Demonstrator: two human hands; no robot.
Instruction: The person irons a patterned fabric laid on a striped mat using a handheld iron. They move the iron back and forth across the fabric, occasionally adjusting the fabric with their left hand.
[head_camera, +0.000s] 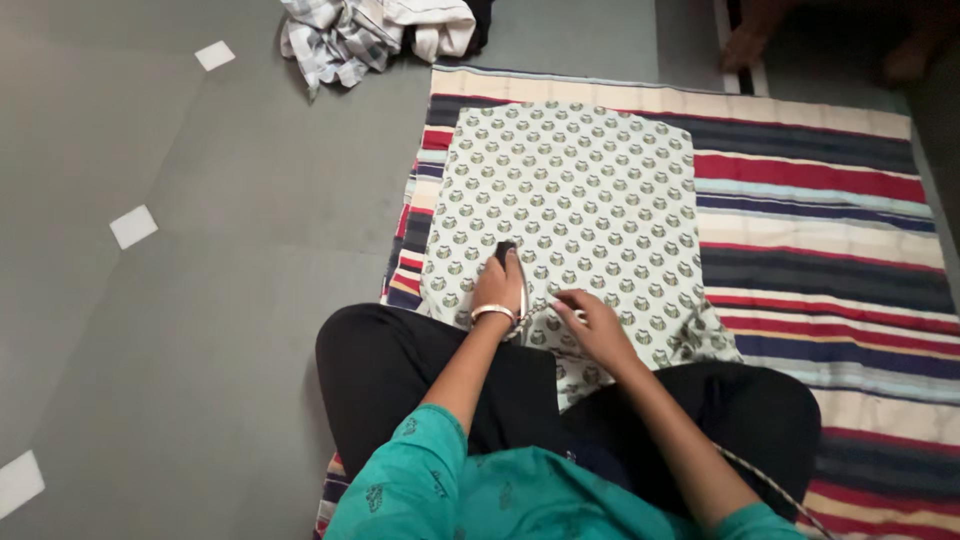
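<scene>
The left hand (498, 288) clenches around the dark handle of an iron (512, 272) standing on the cream printed cloth (580, 190). Just beside it, the right hand (592, 322) presses its loosely spread fingers (566, 299) flat on that cloth. The cloth lies on a striped blanket (830, 220) on the grey floor (200, 300), which bears white square tiles (133, 226). Crumpled clothes (370, 30) lie well apart.

Teal printed short sleeves, black trousers, and a pale bangle (493, 312) on the left wrist.
</scene>
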